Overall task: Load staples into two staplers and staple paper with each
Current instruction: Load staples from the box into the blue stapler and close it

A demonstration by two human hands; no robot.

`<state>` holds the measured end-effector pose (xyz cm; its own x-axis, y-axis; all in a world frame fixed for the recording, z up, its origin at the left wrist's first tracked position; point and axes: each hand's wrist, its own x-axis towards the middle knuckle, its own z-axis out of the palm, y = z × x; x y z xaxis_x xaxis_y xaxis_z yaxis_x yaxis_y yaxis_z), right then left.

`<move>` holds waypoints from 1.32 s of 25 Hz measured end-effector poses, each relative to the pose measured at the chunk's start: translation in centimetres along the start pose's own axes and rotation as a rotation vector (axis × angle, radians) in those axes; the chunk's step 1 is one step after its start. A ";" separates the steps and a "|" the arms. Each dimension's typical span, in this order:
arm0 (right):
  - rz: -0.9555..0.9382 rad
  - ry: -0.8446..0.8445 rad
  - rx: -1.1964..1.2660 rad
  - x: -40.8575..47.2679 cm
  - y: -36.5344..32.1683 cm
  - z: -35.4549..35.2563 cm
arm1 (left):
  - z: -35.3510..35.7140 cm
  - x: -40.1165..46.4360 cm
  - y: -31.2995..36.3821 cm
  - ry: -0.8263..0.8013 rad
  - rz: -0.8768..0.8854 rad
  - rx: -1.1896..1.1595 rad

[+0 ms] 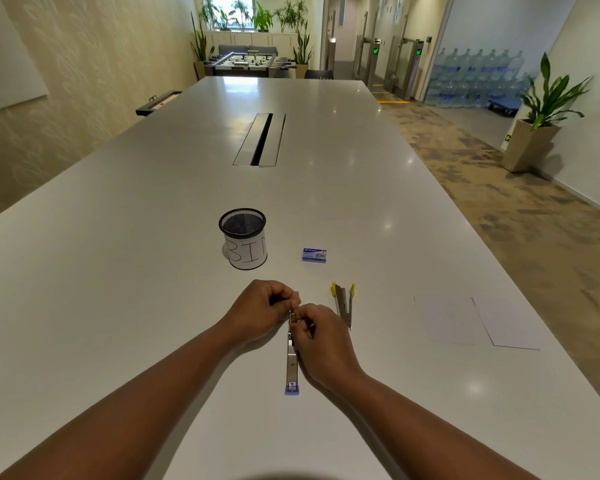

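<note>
A blue-tipped metal stapler [291, 368] lies opened out flat on the white table, pointing toward me. My left hand [264, 310] pinches its far end. My right hand [321, 337] pinches the stapler's middle, just right of the left hand; whether it holds staples is hidden by the fingers. A yellow-tipped stapler [343, 303] lies open to the right of my hands. A small blue staple box [314, 255] sits closed beyond them. Two white paper sheets [447, 320] [510, 327] lie side by side at the right.
A black mesh cup [243, 239] with a white label reading "BIN" stands just beyond my left hand. A cable slot [260, 139] runs along the table's middle. The table's right edge [499, 244] borders a carpeted walkway.
</note>
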<state>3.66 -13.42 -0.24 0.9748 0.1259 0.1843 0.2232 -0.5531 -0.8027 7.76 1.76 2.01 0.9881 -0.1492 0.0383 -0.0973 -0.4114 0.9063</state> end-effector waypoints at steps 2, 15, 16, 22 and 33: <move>0.002 -0.003 0.003 0.0 0.1 0.0 | -0.1 -0.1 0.2 0.005 0.009 0.037; 0.043 -0.011 0.035 0.3 0.1 -0.1 | -0.2 -0.3 -0.3 -0.007 0.020 0.096; 0.042 -0.010 0.036 0.3 0.1 -0.2 | -0.1 -0.3 -0.3 -0.008 0.020 0.079; 0.048 -0.015 0.051 0.2 -0.3 -0.5 | -0.2 0.0 0.2 -0.009 -0.014 -0.012; 0.048 -0.013 0.042 0.1 -0.5 -0.8 | -0.6 0.4 0.7 -0.009 -0.036 0.149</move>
<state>3.64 -13.77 0.62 0.9843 0.1103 0.1377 0.1753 -0.5235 -0.8338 8.15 1.91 2.92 0.9902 -0.1397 0.0030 -0.0796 -0.5457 0.8342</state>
